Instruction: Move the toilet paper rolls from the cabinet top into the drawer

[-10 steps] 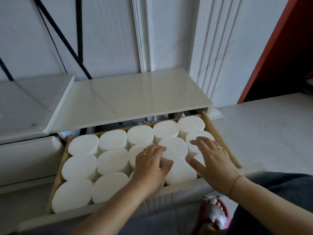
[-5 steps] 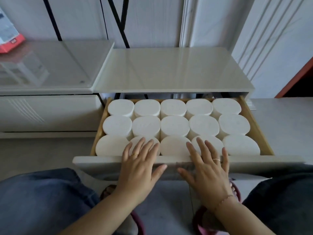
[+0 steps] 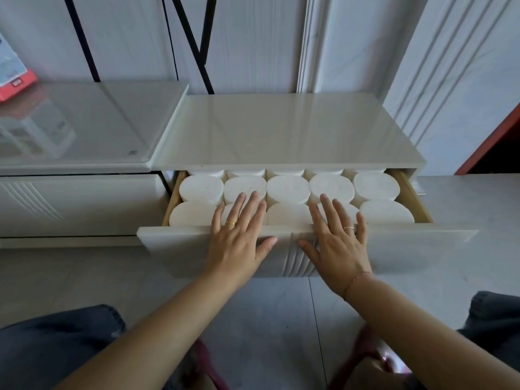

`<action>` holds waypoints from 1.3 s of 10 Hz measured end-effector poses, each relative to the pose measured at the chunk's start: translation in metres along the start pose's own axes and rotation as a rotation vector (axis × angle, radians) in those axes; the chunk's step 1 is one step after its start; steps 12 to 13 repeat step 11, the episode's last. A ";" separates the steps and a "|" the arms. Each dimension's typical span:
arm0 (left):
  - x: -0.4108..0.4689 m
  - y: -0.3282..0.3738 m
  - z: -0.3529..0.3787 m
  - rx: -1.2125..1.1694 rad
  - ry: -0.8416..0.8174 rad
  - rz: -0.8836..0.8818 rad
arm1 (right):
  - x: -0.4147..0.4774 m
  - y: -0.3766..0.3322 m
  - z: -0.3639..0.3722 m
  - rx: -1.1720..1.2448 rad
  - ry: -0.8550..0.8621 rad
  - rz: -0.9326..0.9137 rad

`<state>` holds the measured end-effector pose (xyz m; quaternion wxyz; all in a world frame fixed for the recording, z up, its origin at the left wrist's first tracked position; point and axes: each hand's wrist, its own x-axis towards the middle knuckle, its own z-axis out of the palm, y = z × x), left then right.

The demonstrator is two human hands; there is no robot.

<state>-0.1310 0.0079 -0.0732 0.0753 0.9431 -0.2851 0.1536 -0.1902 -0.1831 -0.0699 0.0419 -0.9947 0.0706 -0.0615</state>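
- Pressing flat against the drawer front [image 3: 394, 249], our 2 hands sit side by side with the fingers spread and draped over its top edge; neither one is gripping anything.
- We judge the main risk to be pinching: our fingertips reach past the drawer front and rest on the front row of toilet paper rolls [image 3: 329, 188], so if the drawer slides in with the hands as they are, the fingers could get caught under the lip of the cabinet top [image 3: 281, 130].
- We also see a chance of the drawer jamming. The rolls stand on end, packed touching one another in rows, and the back row is already partly hidden beneath the cabinet top. Any roll standing proud of its neighbours could snag on that lip and be crushed or tipped.
- We think an uneven push could skew the drawer, since both hands sit near the middle and the wooden drawer sides [image 3: 409, 198] look close to the cabinet frame.
- Our left hand [image 3: 239, 237] lies palm down, thumb pointing right along the front panel, a ring on 1 finger.
- Our right hand [image 3: 337, 243] mirrors it, thumb pointing left toward the other thumb, with a ring and a thin bracelet at the wrist.
- We see no rolls on the cabinet top, so the moving looks done.
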 end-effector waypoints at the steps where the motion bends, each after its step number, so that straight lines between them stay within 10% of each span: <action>1: 0.031 -0.013 0.008 0.036 0.013 0.025 | 0.033 0.003 0.003 -0.025 0.025 -0.013; 13: 0.121 -0.054 0.040 -0.096 0.184 0.095 | 0.134 0.035 0.000 0.314 0.342 -0.091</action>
